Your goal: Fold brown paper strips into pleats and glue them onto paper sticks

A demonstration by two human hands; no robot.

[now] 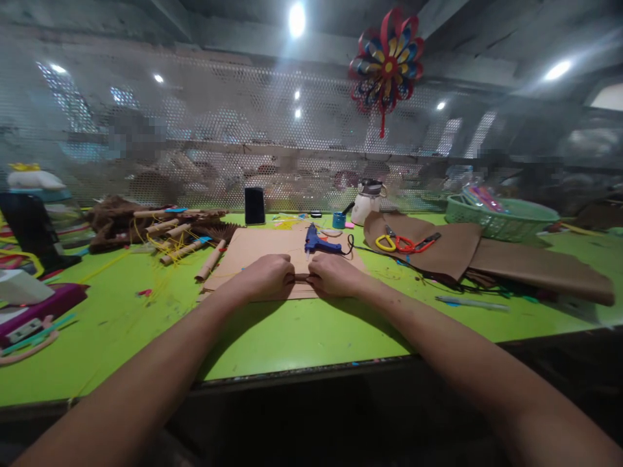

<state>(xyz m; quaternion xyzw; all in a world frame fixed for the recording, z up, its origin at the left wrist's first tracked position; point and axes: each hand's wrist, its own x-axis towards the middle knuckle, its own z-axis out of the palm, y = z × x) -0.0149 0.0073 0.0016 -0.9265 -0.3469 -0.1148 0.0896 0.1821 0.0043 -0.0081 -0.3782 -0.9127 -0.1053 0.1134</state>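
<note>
Both hands are close together over a flat brown cardboard sheet [248, 250] on the green table. Between them runs a narrow strip of brown paper [302, 277], mostly covered by the fingers. My left hand [270, 275] is closed on its left end. Curled in the same way, my right hand [333, 274] grips the right end. Just beyond the hands, a blue hot glue gun [321, 244] lies on the cardboard. A brown paper tube [211, 261] rests at the cardboard's left edge.
Paper tubes with yellow strings [182, 240] lie at left. Scissors with red handles [413, 245] rest on brown paper [438, 259] at right, near a pen [472, 303] and a green basket [511, 220]. A white jug [367, 204] and a phone [254, 205] stand at the back.
</note>
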